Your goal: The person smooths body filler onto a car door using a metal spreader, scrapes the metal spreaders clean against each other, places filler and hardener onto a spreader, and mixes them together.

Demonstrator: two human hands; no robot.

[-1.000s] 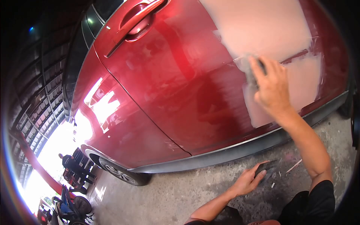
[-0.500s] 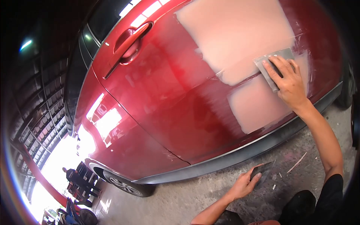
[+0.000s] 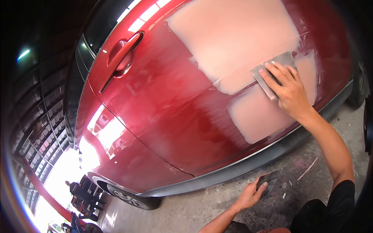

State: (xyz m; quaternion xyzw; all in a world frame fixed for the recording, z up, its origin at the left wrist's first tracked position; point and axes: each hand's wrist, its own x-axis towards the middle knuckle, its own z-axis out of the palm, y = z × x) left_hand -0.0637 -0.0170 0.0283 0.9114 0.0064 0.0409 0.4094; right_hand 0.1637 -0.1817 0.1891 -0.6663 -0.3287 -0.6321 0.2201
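My right hand point(image 3: 290, 91) presses a flat grey spreader point(image 3: 280, 62) against the red car door point(image 3: 167, 112), fingers spread over its back. The spreader lies across the strip between a large pinkish filler patch point(image 3: 233, 39) and a smaller one point(image 3: 258, 112) below it. Low down, beside the dark sill, my left hand point(image 3: 250, 195) grips a dark flat plate point(image 3: 271, 180) between thumb and fingers, above the concrete floor.
The door handle point(image 3: 123, 58) is at the upper left of the door. A car wheel point(image 3: 132, 198) stands at the lower left. Farther back, a person in dark clothes point(image 3: 79, 192) is near parked motorbikes. A thin stick point(image 3: 307, 168) lies on the floor.
My right hand first moved right along the filler, its spreader turning flatter to view, then slightly left. My left hand stays low with its plate. The view has shifted.
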